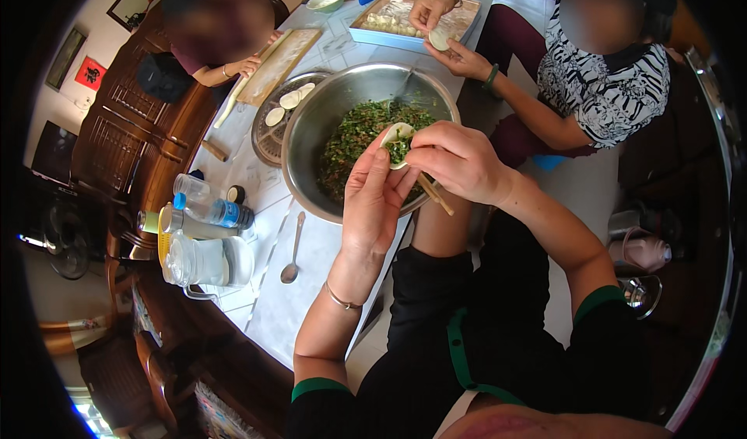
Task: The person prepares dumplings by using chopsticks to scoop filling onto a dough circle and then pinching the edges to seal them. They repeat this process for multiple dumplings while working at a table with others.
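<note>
My left hand holds a round dumpling wrapper from below, curved up around chopped green filling. The fingertips of my right hand pinch the wrapper's right edge. Beneath both hands stands a large stainless steel bowl with a chopped green and brown filling mixture inside. Wooden chopsticks stick out over the bowl's near rim, just below my right hand. Whether that hand also touches them, I cannot tell.
A perforated metal tray bears several wrappers. One person rolls a dough rope beside a floured board. Another holds a wrapper by a tray of dumplings. A spoon, water pitcher and bottles are left.
</note>
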Demonstrator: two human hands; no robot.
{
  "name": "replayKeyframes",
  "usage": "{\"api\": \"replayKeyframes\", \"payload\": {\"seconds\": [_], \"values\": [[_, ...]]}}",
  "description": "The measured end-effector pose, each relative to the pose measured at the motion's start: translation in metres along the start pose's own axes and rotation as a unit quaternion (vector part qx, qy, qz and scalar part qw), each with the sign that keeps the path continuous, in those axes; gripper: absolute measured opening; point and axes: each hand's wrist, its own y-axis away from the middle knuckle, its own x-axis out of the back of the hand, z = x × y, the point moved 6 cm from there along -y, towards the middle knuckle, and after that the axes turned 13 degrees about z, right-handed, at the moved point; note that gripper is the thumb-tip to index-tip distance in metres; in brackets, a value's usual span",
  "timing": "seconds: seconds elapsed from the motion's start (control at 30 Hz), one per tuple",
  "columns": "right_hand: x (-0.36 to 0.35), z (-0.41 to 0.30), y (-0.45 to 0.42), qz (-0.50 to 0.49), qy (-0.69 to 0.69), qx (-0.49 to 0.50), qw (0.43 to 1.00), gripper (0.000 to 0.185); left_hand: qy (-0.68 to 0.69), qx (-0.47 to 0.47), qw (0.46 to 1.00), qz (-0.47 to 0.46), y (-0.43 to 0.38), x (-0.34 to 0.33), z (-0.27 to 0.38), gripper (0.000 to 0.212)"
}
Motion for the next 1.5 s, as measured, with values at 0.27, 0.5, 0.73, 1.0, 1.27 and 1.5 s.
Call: {"api": "replayKeyframes", "payload": {"seconds": [0.27,0.5,0.73,1.0,1.27,1.5], "values": [[0.005,0.002,0.006,0.006,0.004,-0.018,1.0,0.009,-0.015,-0.026,0.999,0.018,-0.003,-0.006,-0.005,0.036],[0.011,0.001,0.007,0.024,0.015,-0.013,1.0,0.012,0.0,-0.014,0.999,0.028,-0.004,-0.008,-0.008,0.032],[0.012,-0.003,0.008,0.031,0.023,0.007,0.999,0.014,-0.015,-0.03,0.998,0.047,-0.004,-0.002,-0.009,0.028],[0.008,-0.011,0.006,-0.005,0.013,0.013,1.0,0.013,-0.005,-0.029,0.999,0.043,0.001,0.0,-0.01,0.027],[0.004,-0.017,0.002,-0.009,0.03,0.065,0.997,0.02,-0.021,-0.036,0.997,0.064,0.001,0.007,-0.008,0.028],[0.003,-0.019,0.002,-0.005,0.023,0.066,0.998,0.021,-0.011,-0.04,0.997,0.066,0.004,0.009,-0.009,0.029]]}}
